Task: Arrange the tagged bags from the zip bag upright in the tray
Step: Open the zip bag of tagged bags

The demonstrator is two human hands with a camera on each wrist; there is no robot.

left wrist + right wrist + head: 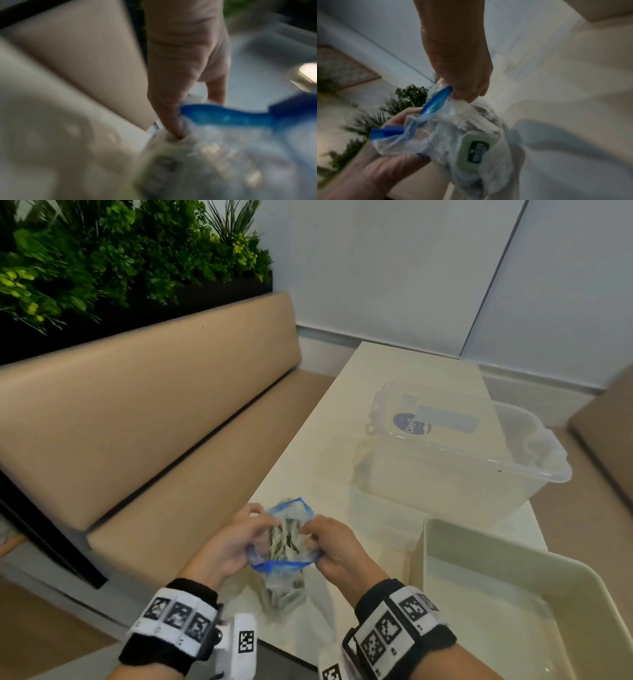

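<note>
A clear zip bag [286, 570] with a blue zip strip hangs above the near end of the white table [394, 371], its mouth pulled wide. Both hands grip its rim: my left hand [239, 537] on the left side, my right hand [330, 542] on the right. Several small tagged bags [282, 541] with green and white tags are packed inside. The right wrist view shows the zip bag [447, 138] from below, one green tag [476, 151] pressed against its wall, my right hand [464, 93] pinching the blue strip. The cream tray [442, 537] stands at the near right. The left wrist view is blurred; a finger [169, 115] presses into the zip bag [240, 148].
A clear plastic box [462, 474] with its lid [435, 416] leaning in it stands on the far half of the table, behind the tray. A beige bench [154, 405] runs along the left, with green plants [120, 251] above its backrest.
</note>
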